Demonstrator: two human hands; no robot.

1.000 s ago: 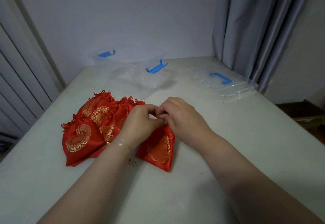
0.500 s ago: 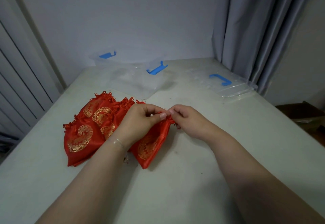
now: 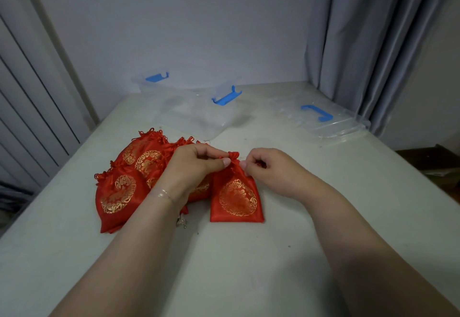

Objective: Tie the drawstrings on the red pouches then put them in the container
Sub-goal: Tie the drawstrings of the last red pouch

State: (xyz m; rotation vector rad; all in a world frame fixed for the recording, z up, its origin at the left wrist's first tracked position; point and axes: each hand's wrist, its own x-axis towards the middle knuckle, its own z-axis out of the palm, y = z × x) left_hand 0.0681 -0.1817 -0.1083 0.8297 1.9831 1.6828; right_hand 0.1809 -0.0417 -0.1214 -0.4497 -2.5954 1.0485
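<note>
Pale table (image 3: 249,267) under us, wall and grey curtain (image 3: 373,43) behind. Our left hand (image 3: 196,167) pinches the gathered neck of one pouch (image 3: 236,197) lying flat; our right hand (image 3: 271,170) is closed on its drawstring. More pouches in a pile (image 3: 124,187) lie left, partly under our wrist. Clear container (image 3: 199,115) sits beyond, lid (image 3: 321,120) well right.

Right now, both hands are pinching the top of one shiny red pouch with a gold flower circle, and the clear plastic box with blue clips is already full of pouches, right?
Not quite. The head view shows the clear plastic box with blue clips empty. The left hand and right hand do pinch the top of one shiny red pouch with a gold flower circle; the other pouches lie piled on the table.
</note>
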